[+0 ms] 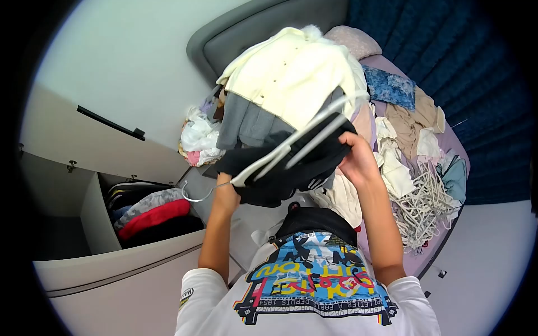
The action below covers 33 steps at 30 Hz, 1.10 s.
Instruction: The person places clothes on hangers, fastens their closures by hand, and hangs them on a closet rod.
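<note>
A black garment (269, 193) is stretched between my two hands in front of my chest. A white hanger (263, 165) lies across it, smeared by motion at its far end, with its metal hook sticking out to the left. My left hand (225, 196) is closed on the garment by the hanger's neck; its fingers are partly hidden. On the other side my right hand (358, 159) grips the garment's edge, thumb on top. Just beyond them, a cream jacket (286, 73) rests over grey clothing (246, 120) on the bed.
At left is an open wardrobe (89, 224) with folded clothes (154, 215) inside. A heap of white hangers (423, 210) lies on the bed's right side, near beige clothes (414, 120) and a blue patterned cloth (389, 87). White bags (199, 134) stand beside the bed.
</note>
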{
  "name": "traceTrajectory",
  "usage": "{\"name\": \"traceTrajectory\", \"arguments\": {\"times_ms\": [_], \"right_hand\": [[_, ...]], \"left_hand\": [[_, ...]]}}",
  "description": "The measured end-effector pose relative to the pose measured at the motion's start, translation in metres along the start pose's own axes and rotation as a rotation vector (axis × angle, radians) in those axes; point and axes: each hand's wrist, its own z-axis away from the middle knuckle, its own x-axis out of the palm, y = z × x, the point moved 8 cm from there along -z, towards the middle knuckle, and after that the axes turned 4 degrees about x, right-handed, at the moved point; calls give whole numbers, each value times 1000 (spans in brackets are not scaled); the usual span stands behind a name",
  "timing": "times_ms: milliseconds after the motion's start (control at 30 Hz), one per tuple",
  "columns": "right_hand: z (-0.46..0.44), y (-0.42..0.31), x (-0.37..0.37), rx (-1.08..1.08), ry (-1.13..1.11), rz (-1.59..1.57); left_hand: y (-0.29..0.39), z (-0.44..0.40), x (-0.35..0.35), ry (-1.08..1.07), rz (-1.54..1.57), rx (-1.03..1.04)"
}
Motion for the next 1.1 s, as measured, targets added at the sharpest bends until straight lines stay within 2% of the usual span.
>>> {"name": "traceTrajectory", "arguments": {"times_ms": [33,67,100,200,233,267,333,367,433,467,533,567,633,700,733,767,833,900,933,967,1033,1100], "right_hand": [[-1,-5,8,29,-31,-89],[3,-12,12,-8,55,-74],[8,-17,22,7,-23,-87],[25,-24,42,11,-80,-72],[35,-31,51,-38,-61,3],[42,-39,57,-95,-43,80],[48,-42,62,-82,-61,80],[50,-41,62,-57,-74,79],[52,-40,63,-33,-102,43],[53,-37,66,5,-121,-15],[55,-31,67,54,-167,-114],[56,-31,65,54,-165,-119],[59,-23,64,125,-190,-56],[60,-19,63,123,-170,4],[61,-20,66,99,-176,68],[63,-21,70,73,-183,131],[66,-28,68,43,-207,148],[68,-39,70,2,-232,167],[68,-47,65,-43,-176,155],[71,-52,56,-88,-112,138],[73,-55,46,-102,-85,162],[78,-59,50,-205,-46,376]], "left_hand": [[-2,5,8,-16,115,-80],[-7,6,8,-2,179,-80],[-16,6,3,17,244,-78],[-41,-3,-18,-31,156,-78],[-64,3,-36,-39,169,-137],[-37,7,-20,-210,-236,-50],[17,9,30,-477,-630,36],[4,7,26,-567,-668,-150],[11,10,32,-488,-320,-244],[17,12,39,-488,-320,-240],[48,11,55,-392,-373,-5],[55,9,64,-394,-375,-9],[85,-3,90,-413,-886,345],[98,-16,112,-374,-905,469],[101,-20,126,-457,-649,415],[91,-21,139,-543,-228,296],[75,-27,152,-641,84,99],[75,-22,155,-633,-167,348],[80,-15,162,-715,-231,458],[82,-8,171,-792,-257,444],[62,-3,185,-798,-450,318],[45,-11,197,-801,-566,150]]}}
